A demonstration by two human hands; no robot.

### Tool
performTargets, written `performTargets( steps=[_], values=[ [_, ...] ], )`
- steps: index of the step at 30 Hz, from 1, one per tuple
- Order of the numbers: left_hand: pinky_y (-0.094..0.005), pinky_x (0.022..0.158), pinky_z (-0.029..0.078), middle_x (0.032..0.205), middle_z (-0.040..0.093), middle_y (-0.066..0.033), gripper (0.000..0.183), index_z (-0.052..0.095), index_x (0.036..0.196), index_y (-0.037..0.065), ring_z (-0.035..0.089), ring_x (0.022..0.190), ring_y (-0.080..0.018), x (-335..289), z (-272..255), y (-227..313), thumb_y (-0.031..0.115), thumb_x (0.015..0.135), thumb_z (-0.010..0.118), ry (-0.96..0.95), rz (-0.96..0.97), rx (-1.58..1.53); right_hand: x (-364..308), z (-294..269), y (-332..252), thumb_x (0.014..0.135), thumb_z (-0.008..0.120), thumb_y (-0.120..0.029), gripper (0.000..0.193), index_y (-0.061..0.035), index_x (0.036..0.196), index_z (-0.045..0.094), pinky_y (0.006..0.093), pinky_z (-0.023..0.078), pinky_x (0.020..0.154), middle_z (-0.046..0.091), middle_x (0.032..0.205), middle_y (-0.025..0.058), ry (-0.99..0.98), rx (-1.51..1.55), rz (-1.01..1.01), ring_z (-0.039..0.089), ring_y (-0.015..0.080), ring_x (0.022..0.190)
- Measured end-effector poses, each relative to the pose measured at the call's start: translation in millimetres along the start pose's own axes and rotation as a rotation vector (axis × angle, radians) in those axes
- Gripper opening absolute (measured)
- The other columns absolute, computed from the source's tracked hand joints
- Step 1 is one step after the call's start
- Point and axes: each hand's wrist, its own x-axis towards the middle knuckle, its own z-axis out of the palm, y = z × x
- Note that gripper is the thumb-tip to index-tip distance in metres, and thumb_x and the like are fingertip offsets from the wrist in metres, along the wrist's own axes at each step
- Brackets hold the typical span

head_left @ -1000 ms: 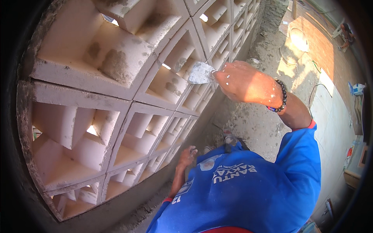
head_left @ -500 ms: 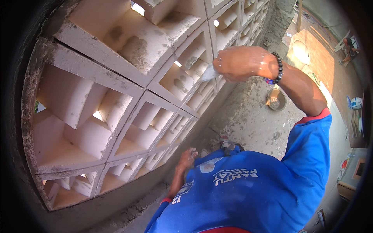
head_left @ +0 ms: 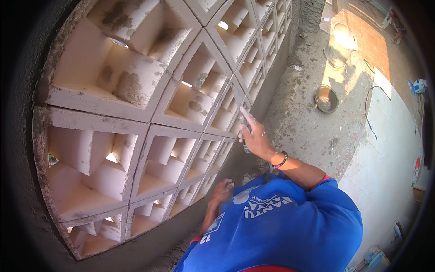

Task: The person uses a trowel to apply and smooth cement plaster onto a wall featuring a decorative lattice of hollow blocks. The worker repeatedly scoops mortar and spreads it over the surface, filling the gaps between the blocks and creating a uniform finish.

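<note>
The wall of pale pink-white ventilation blocks (head_left: 149, 131) fills the left side, with dark wet patches and mortar stains on several blocks. My right hand (head_left: 259, 139), with a dark bead bracelet at the wrist, is close to the face of the blocks. Its fingers are closed around a small grey tool (head_left: 246, 144); the grip hides most of it, so I cannot tell its exact kind. Low by the wall and in front of my body is my left hand (head_left: 221, 189), its dusty fingers curled. Whatever it may hold is too small to name.
A round bucket (head_left: 327, 99) with something wet inside stands on the mortar-spattered concrete floor (head_left: 303, 118). Farther off are a sunlit round container (head_left: 339, 51) and a dark cable (head_left: 368, 111). A pale board (head_left: 380, 149) lies along the right. Someone else's leg shows at the far upper right.
My right hand has come down and nearer to my body, away from the upper blocks, still holding the tool. The view has shifted too. My left hand stays low and curled.
</note>
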Motion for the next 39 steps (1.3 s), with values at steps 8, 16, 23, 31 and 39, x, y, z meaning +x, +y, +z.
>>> performTargets(
  steps=[8, 16, 23, 31, 39],
  values=[
    [-0.0405, 0.093, 0.047, 0.118, 0.063, -0.022, 0.042, 0.055, 0.126, 0.0, 0.061, 0.11, -0.0332, -12, -9, -18, 0.028, 0.094, 0.059, 0.043, 0.006, -0.05, 25, 55, 9, 0.092, 0.051, -0.005, 0.058, 0.0002, 0.147, 0.031, 0.0335, 0.051, 0.067, 0.06, 0.095, 0.0182, 0.165, 0.117, -0.06, 0.06, 0.0166, 0.067],
    [-0.0415, 0.094, 0.047, 0.118, 0.063, -0.0236, 0.042, 0.055, 0.125, -0.001, 0.061, 0.111, -0.0365, -25, 5, -26, 0.028, 0.094, 0.058, 0.009, 0.011, -0.015, 20, 50, 3, 0.095, 0.052, -0.01, 0.058, -0.0025, 0.148, 0.03, 0.0282, 0.052, 0.061, 0.056, 0.086, 0.0061, 0.178, 0.056, -0.052, 0.061, 0.0119, 0.065],
    [-0.0414, 0.095, 0.047, 0.116, 0.063, -0.0261, 0.042, 0.054, 0.124, -0.004, 0.061, 0.111, -0.0363, -20, 0, -19, 0.026, 0.095, 0.058, 0.026, 0.049, -0.068, 27, 55, -1, 0.095, 0.049, -0.005, 0.058, -0.0023, 0.149, 0.028, 0.0278, 0.052, 0.057, 0.054, 0.084, 0.0031, 0.246, 0.207, 0.036, 0.06, 0.0112, 0.063],
    [-0.0405, 0.093, 0.047, 0.116, 0.064, -0.0253, 0.04, 0.055, 0.125, -0.001, 0.062, 0.11, -0.0356, -18, -4, -17, 0.025, 0.094, 0.058, 0.027, 0.005, -0.039, 19, 8, -43, 0.088, 0.053, 0.0, 0.053, -0.0037, 0.14, 0.045, 0.0368, 0.049, 0.074, 0.058, 0.093, 0.0152, 0.159, -0.362, -0.508, 0.058, 0.0271, 0.079],
    [-0.0425, 0.095, 0.046, 0.117, 0.064, -0.0241, 0.041, 0.056, 0.125, 0.0, 0.061, 0.111, -0.0364, -15, -2, -17, 0.027, 0.093, 0.059, 0.062, 0.019, -0.068, 9, 5, -91, 0.084, 0.054, 0.001, 0.054, -0.005, 0.137, 0.048, 0.0411, 0.05, 0.074, 0.059, 0.093, 0.0193, -0.138, -0.408, -0.51, 0.06, 0.0344, 0.079]
  ],
)
